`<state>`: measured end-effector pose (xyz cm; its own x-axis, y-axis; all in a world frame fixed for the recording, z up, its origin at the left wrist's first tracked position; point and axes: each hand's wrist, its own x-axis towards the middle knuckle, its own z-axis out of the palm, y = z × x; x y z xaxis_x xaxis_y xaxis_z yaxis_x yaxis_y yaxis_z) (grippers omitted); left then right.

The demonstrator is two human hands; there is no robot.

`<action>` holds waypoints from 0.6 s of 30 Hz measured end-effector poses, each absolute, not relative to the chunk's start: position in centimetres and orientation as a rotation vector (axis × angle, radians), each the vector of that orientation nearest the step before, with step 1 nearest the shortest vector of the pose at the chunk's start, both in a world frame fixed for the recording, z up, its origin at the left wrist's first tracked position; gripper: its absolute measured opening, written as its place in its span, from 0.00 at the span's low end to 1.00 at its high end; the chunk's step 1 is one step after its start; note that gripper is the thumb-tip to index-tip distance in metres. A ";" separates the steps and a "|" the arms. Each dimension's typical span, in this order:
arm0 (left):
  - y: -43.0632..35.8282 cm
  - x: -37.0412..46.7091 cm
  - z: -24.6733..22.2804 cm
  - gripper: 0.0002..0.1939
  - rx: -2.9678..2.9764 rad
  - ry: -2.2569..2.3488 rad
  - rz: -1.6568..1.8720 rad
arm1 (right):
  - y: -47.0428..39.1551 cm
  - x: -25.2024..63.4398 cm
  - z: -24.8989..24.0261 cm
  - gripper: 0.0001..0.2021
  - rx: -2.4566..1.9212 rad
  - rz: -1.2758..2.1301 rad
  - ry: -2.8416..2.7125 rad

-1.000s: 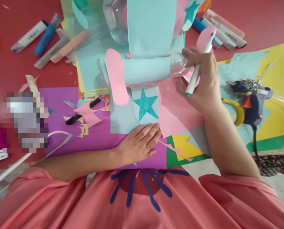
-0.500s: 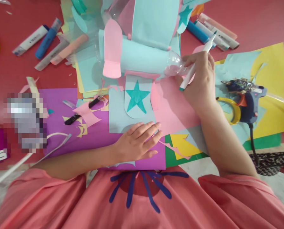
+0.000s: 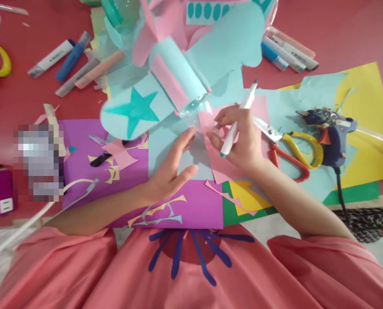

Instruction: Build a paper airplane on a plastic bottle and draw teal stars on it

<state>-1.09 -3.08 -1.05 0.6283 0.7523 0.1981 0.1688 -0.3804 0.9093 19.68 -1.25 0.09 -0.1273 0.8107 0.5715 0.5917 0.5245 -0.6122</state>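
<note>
The clear plastic bottle wrapped in light blue paper has swung from lying crosswise to a slant, its see-through neck end now pointing down toward the person at the middle of the frame. With that turn, the rounded light blue paper flap with a teal star has moved out to the left of the bottle, its star facing up in full view.

The right hand keeps the slim white marker with teal ends in its grip, slanted across the fingers, while its fingertips are at the bottle's neck. The left hand has risen from the paper near the purple sheet; its grip is open, with the index finger close beside the neck, though whether it touches cannot be told. The neck thus lies between both hands, above pink and grey-blue paper.

The scissors with yellow and red handles now show fully at right of centre, beside the dark blue glue gun on the red tabletop.
</note>
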 end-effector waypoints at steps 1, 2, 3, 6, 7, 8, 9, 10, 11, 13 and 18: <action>-2.9 -1.1 -1.2 0.32 1.817 0.763 0.785 | -1.6 19.3 -0.1 0.08 -1.168 0.308 -1.835; -2.7 -1.2 -1.4 0.30 1.763 0.797 0.808 | -1.8 19.0 -0.2 0.08 -1.164 0.325 -1.837; -2.6 -1.3 -1.5 0.29 1.731 0.831 0.831 | -2.1 18.7 -0.3 0.08 -1.158 0.353 -1.839; -2.0 -1.5 -1.3 0.28 1.702 0.963 0.894 | -2.8 17.9 -0.6 0.07 -1.103 0.461 -1.858; -1.8 -1.5 -1.1 0.28 1.705 1.010 0.919 | -3.0 17.7 -0.7 0.06 -1.067 0.515 -1.882; -1.6 -1.5 -1.0 0.29 1.707 1.044 0.953 | -3.2 17.6 -0.8 0.05 -1.026 0.576 -1.912; -1.4 -1.5 -0.9 0.29 1.707 1.062 0.999 | -3.4 17.4 -0.9 0.05 -0.984 0.633 -1.949; -1.2 -1.5 -0.9 0.29 1.694 1.065 1.044 | -3.5 17.4 -1.0 0.05 -0.957 0.681 -1.989; -1.0 -1.5 -1.0 0.29 1.674 1.059 1.094 | -3.6 17.3 -1.1 0.05 -0.943 0.707 -2.025; -0.4 -1.6 -1.2 0.26 1.610 1.064 1.178 | -3.5 17.5 -1.0 0.04 -0.930 0.671 -2.065; 2.1 -3.9 -1.6 0.25 1.531 1.099 1.454 | -2.3 19.0 0.4 0.02 -0.834 0.356 -1.748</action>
